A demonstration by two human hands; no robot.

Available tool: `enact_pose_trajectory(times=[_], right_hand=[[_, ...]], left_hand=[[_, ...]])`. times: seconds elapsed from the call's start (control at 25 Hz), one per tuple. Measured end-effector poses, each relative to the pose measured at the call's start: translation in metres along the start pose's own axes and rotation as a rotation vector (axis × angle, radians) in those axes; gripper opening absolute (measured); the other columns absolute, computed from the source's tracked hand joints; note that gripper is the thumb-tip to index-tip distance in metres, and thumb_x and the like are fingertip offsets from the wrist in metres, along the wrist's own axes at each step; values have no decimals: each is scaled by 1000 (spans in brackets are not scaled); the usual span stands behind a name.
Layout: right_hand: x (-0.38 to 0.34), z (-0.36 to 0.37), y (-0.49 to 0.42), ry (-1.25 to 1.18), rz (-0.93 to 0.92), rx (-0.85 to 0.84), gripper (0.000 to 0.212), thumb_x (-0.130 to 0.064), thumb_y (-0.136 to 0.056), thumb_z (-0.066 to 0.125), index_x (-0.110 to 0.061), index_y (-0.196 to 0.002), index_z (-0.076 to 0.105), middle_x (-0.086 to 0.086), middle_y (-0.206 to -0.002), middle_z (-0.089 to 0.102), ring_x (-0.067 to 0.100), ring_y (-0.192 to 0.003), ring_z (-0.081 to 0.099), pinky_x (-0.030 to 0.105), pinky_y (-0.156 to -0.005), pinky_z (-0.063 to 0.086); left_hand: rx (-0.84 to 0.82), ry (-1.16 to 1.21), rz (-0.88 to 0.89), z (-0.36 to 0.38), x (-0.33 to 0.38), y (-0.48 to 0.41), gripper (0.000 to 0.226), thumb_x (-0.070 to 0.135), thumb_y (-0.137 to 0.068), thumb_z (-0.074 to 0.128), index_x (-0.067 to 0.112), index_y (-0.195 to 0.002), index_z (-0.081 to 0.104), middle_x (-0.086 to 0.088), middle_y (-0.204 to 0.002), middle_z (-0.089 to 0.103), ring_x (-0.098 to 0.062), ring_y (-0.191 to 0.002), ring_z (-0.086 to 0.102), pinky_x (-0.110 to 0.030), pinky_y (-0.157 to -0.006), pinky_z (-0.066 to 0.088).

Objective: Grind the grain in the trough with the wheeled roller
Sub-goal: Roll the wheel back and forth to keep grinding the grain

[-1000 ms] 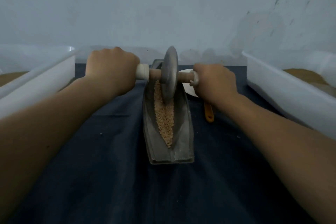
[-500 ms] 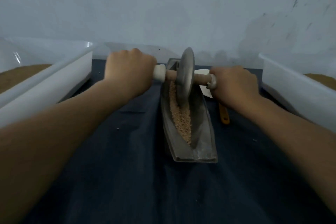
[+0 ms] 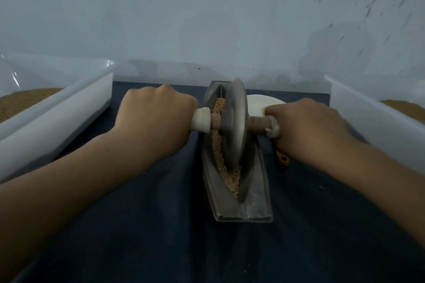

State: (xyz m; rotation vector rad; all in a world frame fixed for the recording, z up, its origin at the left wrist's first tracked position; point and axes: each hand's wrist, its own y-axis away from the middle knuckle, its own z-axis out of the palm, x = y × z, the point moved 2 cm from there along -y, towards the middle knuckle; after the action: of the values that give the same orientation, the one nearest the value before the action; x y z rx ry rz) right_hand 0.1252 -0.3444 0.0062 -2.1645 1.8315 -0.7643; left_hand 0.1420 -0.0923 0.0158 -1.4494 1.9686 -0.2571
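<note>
A long grey metal trough (image 3: pixel 256 202) lies lengthwise on the dark blue cloth, with tan grain (image 3: pixel 217 145) along its groove. The wheeled roller (image 3: pixel 235 122), a grey metal disc on a wooden axle, stands upright in the groove near the trough's middle. My left hand (image 3: pixel 154 117) grips the axle's left handle, next to a white collar. My right hand (image 3: pixel 305 126) grips the right handle beside a metal cap. Both handles are hidden inside my fists.
A white plastic tub (image 3: pixel 57 110) with brown grain stands at the left, another white tub (image 3: pixel 377 122) at the right. A white dish (image 3: pixel 257 104) sits behind my right hand, and an orange-handled tool (image 3: pixel 283 158) pokes out under it. A pale wall rises close behind.
The wheel has rolled toward me along the trough, from the far end to about the middle, both hands coming with it. Grain now shows beyond the wheel.
</note>
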Motion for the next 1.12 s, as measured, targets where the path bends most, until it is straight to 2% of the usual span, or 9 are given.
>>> enact_pose_trajectory(times=[0.12, 0.28, 0.4, 0.48, 0.56, 0.68, 0.8, 0.96, 1.12], right_hand=[[-4, 19, -36, -106, 121, -76, 23, -30, -82, 64, -33, -70, 44, -6, -68, 50, 16, -57, 42, 26, -48, 25], [-5, 20, -37, -123, 149, -72, 24, -28, -84, 65, -33, -73, 44, -5, -71, 50, 19, -63, 47, 28, -49, 29], [-2, 5, -6, -49, 14, 21, 39, -28, -69, 73, -33, -62, 35, -10, -58, 40, 11, -50, 36, 24, -45, 20], [-1, -8, 13, 1, -72, 145, 49, -28, -47, 78, -35, -61, 31, -14, -50, 26, 6, -43, 22, 17, -45, 12], [-2, -10, 15, 15, -77, 121, 53, -28, -39, 78, -38, -63, 32, -15, -50, 23, 5, -43, 17, 15, -47, 11], [-7, 8, -17, -30, 63, 34, 32, -27, -71, 73, -32, -69, 41, -8, -61, 41, 15, -51, 37, 24, -47, 19], [-12, 18, -45, -128, 176, -53, 8, -24, -86, 63, -28, -91, 57, -3, -77, 54, 23, -69, 49, 29, -54, 32], [-7, 8, -16, -64, 81, 6, 27, -28, -79, 67, -31, -72, 41, -6, -67, 49, 17, -56, 41, 27, -48, 25], [-6, -21, 15, 67, -114, 169, 49, -24, -44, 79, -33, -61, 34, -13, -48, 28, 5, -40, 20, 14, -47, 12]], left_hand=[[-8, 24, -26, 11, 11, -40, 6, 30, -87, 60, 28, -92, 64, 1, -70, 46, -25, -65, 57, -30, -52, 30], [-73, 69, -25, 6, 11, -51, 10, 28, -88, 58, 26, -96, 64, -3, -84, 58, -29, -79, 63, -33, -59, 37], [39, 71, 8, 0, 8, -9, 14, 31, -80, 62, 28, -77, 49, 5, -60, 35, -21, -50, 40, -27, -47, 22], [109, 76, 59, -8, 1, 14, 31, 31, -67, 65, 28, -69, 34, 6, -53, 25, -17, -44, 18, -21, -47, 11], [121, 97, 49, -6, -1, 12, 34, 31, -64, 65, 28, -67, 31, 6, -51, 22, -15, -43, 12, -18, -50, 8], [58, 52, -40, 9, 11, -12, 12, 27, -80, 61, 27, -73, 51, 2, -58, 40, -21, -44, 36, -24, -47, 19], [-3, 56, -79, 9, 17, -46, 8, 23, -89, 56, 25, -91, 63, -2, -72, 52, -29, -69, 60, -32, -55, 34], [44, 89, -51, 2, 15, -18, 12, 25, -85, 61, 25, -79, 51, 4, -61, 35, -18, -49, 32, -26, -46, 21], [176, 159, 21, 0, 0, 20, 26, 29, -65, 69, 25, -65, 43, 7, -50, 25, -12, -44, 7, -17, -50, 7]])
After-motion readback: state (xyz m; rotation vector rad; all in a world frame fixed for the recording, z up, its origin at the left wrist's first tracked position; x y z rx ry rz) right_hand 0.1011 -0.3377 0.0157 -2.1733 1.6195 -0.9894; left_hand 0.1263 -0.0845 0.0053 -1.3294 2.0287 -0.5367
